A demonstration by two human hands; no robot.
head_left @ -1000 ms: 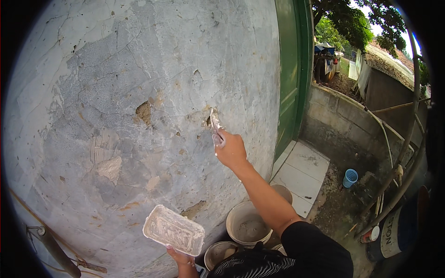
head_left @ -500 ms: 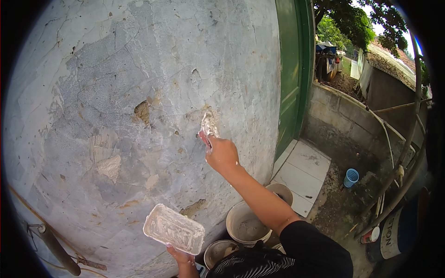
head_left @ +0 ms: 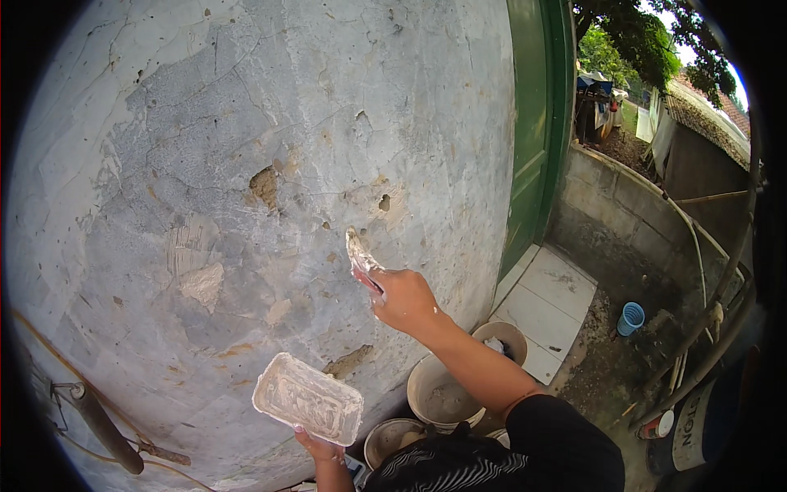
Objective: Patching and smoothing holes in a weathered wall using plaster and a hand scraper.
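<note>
My right hand (head_left: 406, 297) grips a putty knife (head_left: 359, 256), its blade smeared with white filler and tilted up against the grey, patched wall (head_left: 246, 123). A small hole (head_left: 384, 202) in the plaster lies just above the blade tip, and a larger brown gouge (head_left: 264, 185) sits further left. My left hand (head_left: 320, 449) holds up a white rectangular tray (head_left: 308, 398) coated with filler, below and left of the knife.
Several round buckets (head_left: 443, 392) stand at the foot of the wall. A green door (head_left: 537, 123) is to the right, with white floor tiles (head_left: 548, 299), a blue cup (head_left: 630, 317) and a low concrete wall (head_left: 631, 205) beyond. A pipe (head_left: 102, 425) juts out at lower left.
My right hand has dragged the putty knife down and to the left across the wall, away from the small hole. The tray in my left hand has stayed put.
</note>
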